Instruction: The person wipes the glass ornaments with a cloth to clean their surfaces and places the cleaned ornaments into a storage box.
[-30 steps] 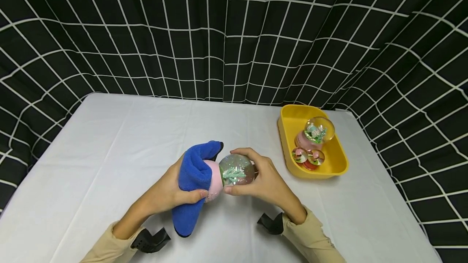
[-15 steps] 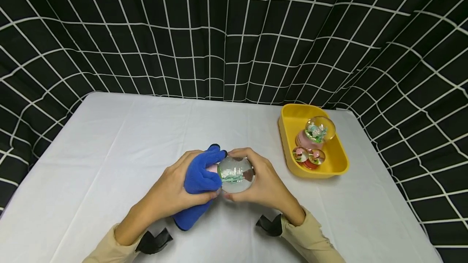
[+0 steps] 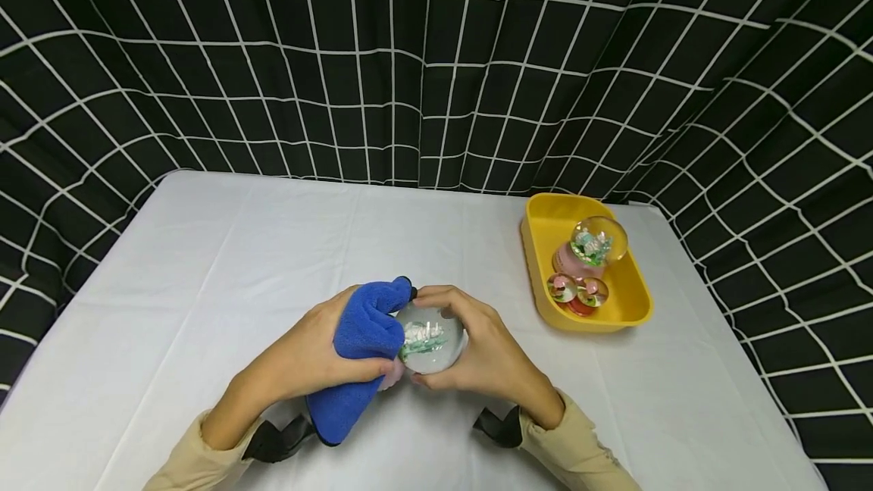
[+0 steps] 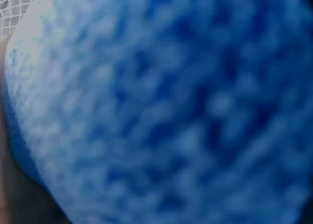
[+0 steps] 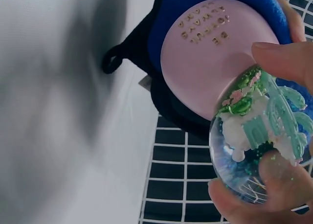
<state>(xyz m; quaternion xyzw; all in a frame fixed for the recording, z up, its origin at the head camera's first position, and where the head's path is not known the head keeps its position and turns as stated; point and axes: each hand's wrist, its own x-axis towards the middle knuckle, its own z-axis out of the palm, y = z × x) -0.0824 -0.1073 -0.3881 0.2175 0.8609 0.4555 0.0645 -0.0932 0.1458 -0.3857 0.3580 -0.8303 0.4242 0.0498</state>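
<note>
Between both hands lies a snow globe (image 3: 431, 339), tipped on its side, its glass ball toward the right. My right hand (image 3: 487, 347) grips the ball with thumb and fingers. Around the pink base (image 5: 215, 62), my left hand (image 3: 310, 347) holds a blue cloth (image 3: 368, 324) with a dark edge. In the right wrist view, raised gold letters show on the base, and a white and mint-green figure with green leaves sits inside the glass. Blue fabric fills almost all of the left wrist view, so the left fingers are mostly hidden there.
To the right on the white-covered table (image 3: 204, 264) stands a yellow tray (image 3: 539, 248). It holds another pink-based snow globe (image 3: 589, 245) and two small glass balls (image 3: 577, 290) on a red base. A black curtain with white grid lines (image 3: 423, 67) hangs behind.
The cloth has shifted along the pink base and been regripped by the left hand. The globe has turned and moved slightly left, with the right hand still on its ball.
</note>
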